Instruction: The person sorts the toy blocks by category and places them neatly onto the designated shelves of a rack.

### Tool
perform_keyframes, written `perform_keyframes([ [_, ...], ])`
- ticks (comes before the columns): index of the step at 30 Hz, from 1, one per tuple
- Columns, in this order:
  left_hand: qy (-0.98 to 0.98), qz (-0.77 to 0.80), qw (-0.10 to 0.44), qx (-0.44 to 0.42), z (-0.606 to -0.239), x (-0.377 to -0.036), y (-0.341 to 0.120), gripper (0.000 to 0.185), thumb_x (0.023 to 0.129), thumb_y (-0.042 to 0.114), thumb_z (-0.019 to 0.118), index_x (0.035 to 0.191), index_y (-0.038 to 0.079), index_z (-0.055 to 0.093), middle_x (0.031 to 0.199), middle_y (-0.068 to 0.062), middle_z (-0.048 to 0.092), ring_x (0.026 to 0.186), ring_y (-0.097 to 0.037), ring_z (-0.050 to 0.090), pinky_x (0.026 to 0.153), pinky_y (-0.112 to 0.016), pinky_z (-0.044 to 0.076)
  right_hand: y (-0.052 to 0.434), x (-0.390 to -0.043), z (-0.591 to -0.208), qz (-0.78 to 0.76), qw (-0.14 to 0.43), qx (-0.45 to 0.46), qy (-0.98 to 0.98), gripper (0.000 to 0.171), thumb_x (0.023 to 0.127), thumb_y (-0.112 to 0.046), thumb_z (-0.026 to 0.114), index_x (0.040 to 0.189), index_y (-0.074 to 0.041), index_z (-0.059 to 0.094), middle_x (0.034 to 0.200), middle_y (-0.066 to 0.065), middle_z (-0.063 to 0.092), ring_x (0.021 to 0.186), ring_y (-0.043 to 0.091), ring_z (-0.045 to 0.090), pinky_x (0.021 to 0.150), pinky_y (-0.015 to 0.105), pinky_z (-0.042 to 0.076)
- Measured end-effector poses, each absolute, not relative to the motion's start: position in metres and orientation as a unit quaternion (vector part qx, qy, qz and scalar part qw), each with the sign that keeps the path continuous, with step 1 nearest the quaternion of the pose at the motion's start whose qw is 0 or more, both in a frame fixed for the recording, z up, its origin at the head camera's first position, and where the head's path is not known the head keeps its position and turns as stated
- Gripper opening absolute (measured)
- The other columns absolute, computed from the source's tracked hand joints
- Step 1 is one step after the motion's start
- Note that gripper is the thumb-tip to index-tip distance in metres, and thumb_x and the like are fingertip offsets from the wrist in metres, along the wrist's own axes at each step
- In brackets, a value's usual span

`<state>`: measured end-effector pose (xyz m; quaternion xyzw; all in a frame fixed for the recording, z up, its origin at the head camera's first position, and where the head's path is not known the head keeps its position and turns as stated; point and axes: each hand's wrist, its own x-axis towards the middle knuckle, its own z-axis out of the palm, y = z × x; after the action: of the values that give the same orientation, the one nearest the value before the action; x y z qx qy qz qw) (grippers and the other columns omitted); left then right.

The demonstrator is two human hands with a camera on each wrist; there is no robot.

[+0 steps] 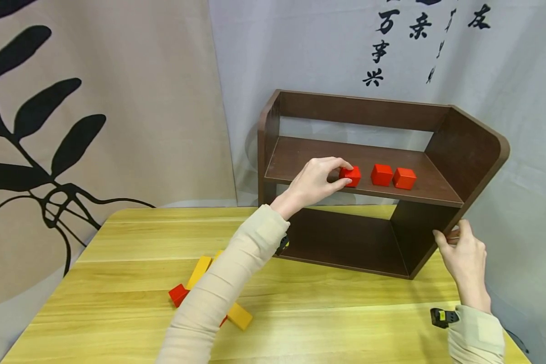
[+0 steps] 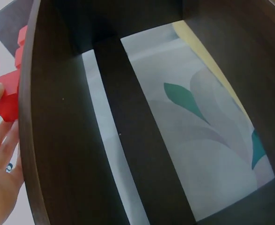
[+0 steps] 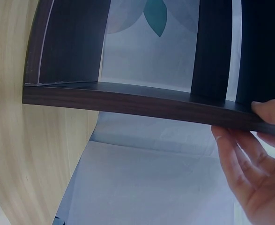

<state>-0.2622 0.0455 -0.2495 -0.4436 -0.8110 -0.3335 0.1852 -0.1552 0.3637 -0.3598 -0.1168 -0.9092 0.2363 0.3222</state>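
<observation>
Head view first, nearest to us:

— We have loose blocks on the near left of the wooden table [image 1: 118,323]: a red block [image 1: 178,294] and yellow blocks [image 1: 239,316], partly hidden under our left sleeve. If that forearm drops or sweeps, we could knock them about.

— Agreed. Further in, on the right, our right hand [image 1: 465,255] grips the near edge of the brown shelf's [image 1: 464,146] right side panel, thumb and fingers curled round the board. The right wrist view shows the same hold. If we pull or push there, the shelf could shift on the table and the cubes could slide.

— And beyond that, our left hand [image 1: 316,179] pinches the red cube [image 1: 351,175] between thumb and fingertips; it sits on the upper board, close to the front lip.

— That lip is our worry: a loose pinch or a drag toward us could tip it off. Two more red cubes [image 1: 393,176] stand just right of it, touching each other; a nudge rightward could bump them.
</observation>
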Motion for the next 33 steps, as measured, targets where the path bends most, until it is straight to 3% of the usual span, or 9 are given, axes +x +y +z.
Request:
perform_keyframes([
  [7,-0.821,-0.289,0.214,-0.443,-0.254,-0.261,0.047,0.03,0.091,0.02,0.064,0.119,0.009,0.065,0.125,-0.006,0.065,0.105,-0.014,0.067,0.089,-0.018,0.052,0.363,-0.155,-0.359,0.235,0.324,-0.113,-0.909,0.026,0.088,-0.017,0.062,0.099,0.003,0.049,0.094,0.032,0.066,0.085,0.05,0.064,0.068,0.059,0.041],
  [15,-0.785,-0.141,0.387,-0.462,-0.269,-0.249,0.043,0.035,0.093,0.02,0.061,0.128,0.013,0.061,0.131,-0.002,0.062,0.122,-0.015,0.057,0.096,-0.029,0.047,0.363,-0.155,-0.358,0.236,0.332,-0.109,-0.907,0.025,0.086,-0.015,0.062,0.098,0.004,0.049,0.093,0.032,0.066,0.085,0.051,0.064,0.068,0.06,0.041],
  [18,-0.774,-0.099,0.42,-0.464,-0.275,-0.247,0.042,0.035,0.095,0.022,0.058,0.129,0.016,0.06,0.133,0.0,0.061,0.125,-0.014,0.055,0.099,-0.031,0.045,0.363,-0.155,-0.358,0.237,0.332,-0.108,-0.907,0.026,0.087,-0.015,0.062,0.098,0.004,0.049,0.093,0.033,0.066,0.085,0.051,0.063,0.068,0.061,0.041],
  [22,-0.792,-0.062,0.408,-0.449,-0.278,-0.246,0.044,0.039,0.097,0.025,0.053,0.135,0.017,0.055,0.14,0.001,0.054,0.131,-0.013,0.05,0.103,-0.036,0.043,0.363,-0.155,-0.358,0.237,0.333,-0.108,-0.906,0.026,0.087,-0.015,0.062,0.099,0.004,0.049,0.093,0.033,0.066,0.086,0.051,0.063,0.069,0.061,0.041],
  [33,-0.867,-0.028,0.272,-0.416,-0.273,-0.249,0.061,0.051,0.101,0.036,0.042,0.148,0.019,0.034,0.157,0.002,0.028,0.145,-0.012,0.027,0.115,-0.047,0.031,0.363,-0.155,-0.359,0.236,0.333,-0.105,-0.907,0.026,0.087,-0.015,0.062,0.098,0.004,0.048,0.092,0.033,0.066,0.084,0.051,0.063,0.068,0.06,0.041],
])
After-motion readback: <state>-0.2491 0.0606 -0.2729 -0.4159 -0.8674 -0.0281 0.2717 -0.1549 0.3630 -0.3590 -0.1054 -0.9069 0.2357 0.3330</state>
